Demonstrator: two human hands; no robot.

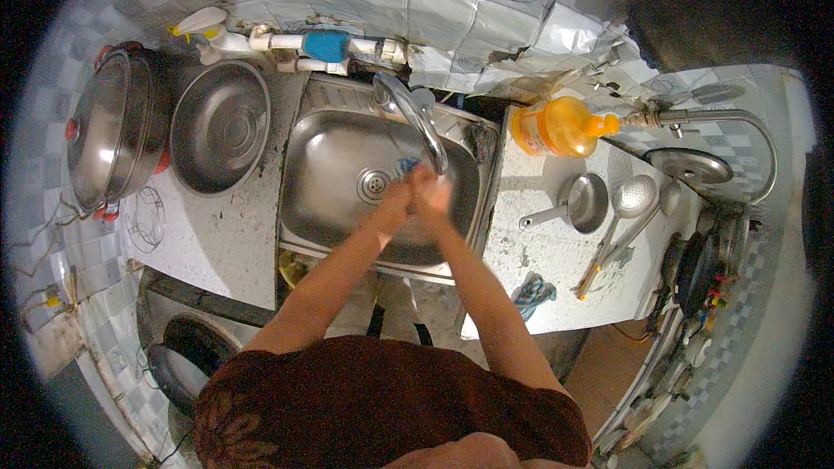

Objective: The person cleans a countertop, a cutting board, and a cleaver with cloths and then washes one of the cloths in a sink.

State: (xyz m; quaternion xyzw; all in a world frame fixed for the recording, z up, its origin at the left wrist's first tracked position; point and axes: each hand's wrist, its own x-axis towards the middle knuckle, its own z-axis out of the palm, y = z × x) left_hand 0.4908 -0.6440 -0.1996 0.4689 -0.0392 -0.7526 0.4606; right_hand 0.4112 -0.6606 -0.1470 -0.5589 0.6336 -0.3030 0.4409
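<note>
Both hands are together over a stainless steel sink (326, 150), under the end of a curved chrome faucet (420, 120). My left hand (396, 198) touches my right hand (431, 192); both are blurred, and how their fingers lie cannot be made out. A small blue cloth or scrubber (408, 165) shows just beyond the fingertips; whether a hand touches it is unclear. The round drain strainer (374, 186) is left of the hands. A dark scouring pad (481, 141) rests at the sink's right back corner.
Left counter: a metal bowl (220, 128), a large lidded pot (104, 133) and a wire rack (146, 220). Right counter: an orange liquid bottle (554, 127), a small saucepan (588, 202), a skimmer (634, 197), a ladle (669, 198), a crumpled cloth (535, 293). A spray bottle (218, 36) stands behind.
</note>
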